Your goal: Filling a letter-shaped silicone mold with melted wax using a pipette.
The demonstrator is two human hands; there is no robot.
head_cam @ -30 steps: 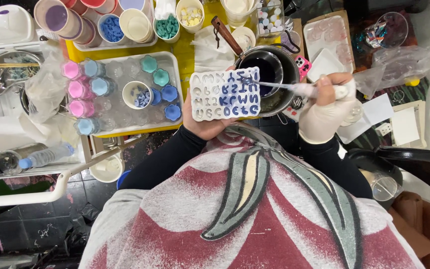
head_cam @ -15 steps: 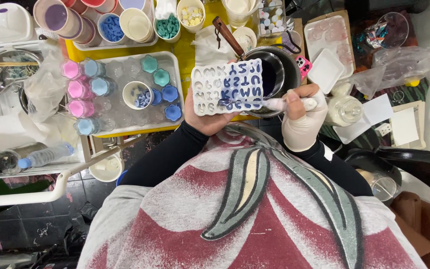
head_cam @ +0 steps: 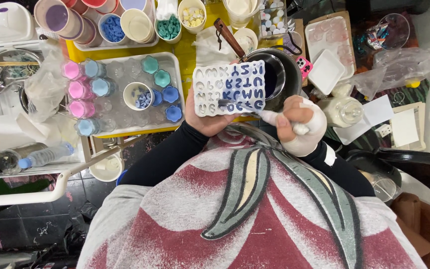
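My left hand (head_cam: 202, 118) holds a white letter-shaped mould (head_cam: 229, 88) from below, tilted toward me. Its right-hand cavities are filled with dark blue liquid; the left ones look pale. My right hand (head_cam: 299, 124), partly wrapped in white, grips a white dropper (head_cam: 267, 116) whose thin tip rests on the mould's bottom row. Just behind the mould stands a dark pot (head_cam: 274, 77) of blue liquid with a wooden handle.
A clear tray (head_cam: 171, 62) to the left holds pink, blue and teal flower shapes and a small cup. Cups of coloured pieces (head_cam: 167, 26) line the yellow table's back. A white jar (head_cam: 343, 109), moulds and bags sit right; a plastic bottle (head_cam: 43, 155) lies left.
My right hand has swung from the pot at the right back to the mould, bringing the dropper tip onto its lower row. The mould has shifted slightly.
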